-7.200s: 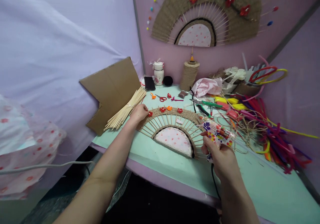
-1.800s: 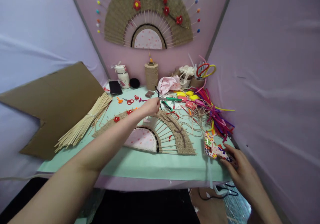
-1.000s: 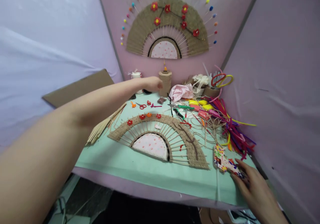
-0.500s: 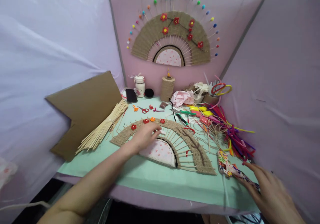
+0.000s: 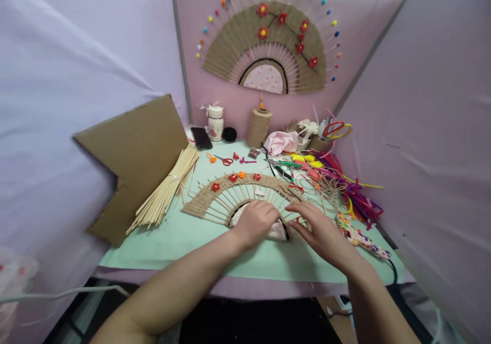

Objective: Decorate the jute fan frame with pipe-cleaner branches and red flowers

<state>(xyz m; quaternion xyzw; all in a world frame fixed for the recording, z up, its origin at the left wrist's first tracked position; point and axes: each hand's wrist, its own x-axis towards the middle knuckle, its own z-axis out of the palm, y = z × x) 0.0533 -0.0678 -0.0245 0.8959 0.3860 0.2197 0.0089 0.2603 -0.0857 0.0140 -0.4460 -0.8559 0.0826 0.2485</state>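
A woven twine fan (image 5: 199,198) with thin stick ribs and small red and orange flowers lies flat on the table. My left hand (image 5: 258,222) is over its pink dotted half-round centre, fingers curled down. Whatever those fingers hold, if anything, is hidden. Just to the right, my right hand (image 5: 320,231) hovers over the fan's right side, thumb and fingers apart, with nothing visible between them. A small whitish piece (image 5: 260,192) lies on the ribs above my left hand. The flower-patterned glue gun (image 5: 364,241) rests on the table beyond my right hand.
A finished-looking fan (image 5: 230,42) hangs on the back wall. To the left are a stick bundle (image 5: 164,190) and bent cardboard (image 5: 138,149). Behind are red scissors (image 5: 226,161), a twine spool (image 5: 259,129) and a bottle (image 5: 215,125). Pliers (image 5: 289,164) and coloured pipe cleaners (image 5: 356,195) crowd the right.
My right hand has left the glue gun and come leftward to the fan. My left hand has shifted right and down over the fan's centre. The camera view has tilted slightly.
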